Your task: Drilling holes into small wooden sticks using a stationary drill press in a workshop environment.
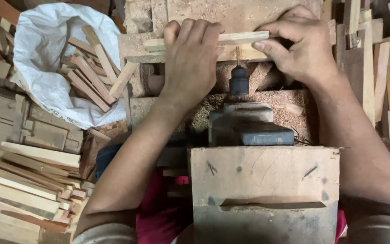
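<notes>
Closest to the camera sat a worn wooden box [263, 180] with a slot cut in its front, likely a housing or guard for the motor block [249, 124] mounted just beyond it. From that block a dark chuck [239, 81] pointed away from the person, its thin bit [237, 55] aimed at a pale wood strip [240, 38]. Left hand [190, 58] was clenched over the strip's left part, fingers curled over the top edge; right hand [301, 45] pinched the right part, thumb underneath, fingers over the top. Both gripped the strip crosswise to the bit, probably to keep it square and stop it twisting against the bit. Strip lay on a thicker wooden rail [195, 55], which looked like a rest setting its height level with the bit. Whether the bit tip touched the strip, could not tell. Sawdust [290, 108] covered the surface around the chuck. Left of the hands, a white sack [41, 68] held short wood pieces [86, 72], set within easy reach. More long pale strips [23, 180] were stacked at lower left, and other offcuts [380, 68] stood at the right edge.
</notes>
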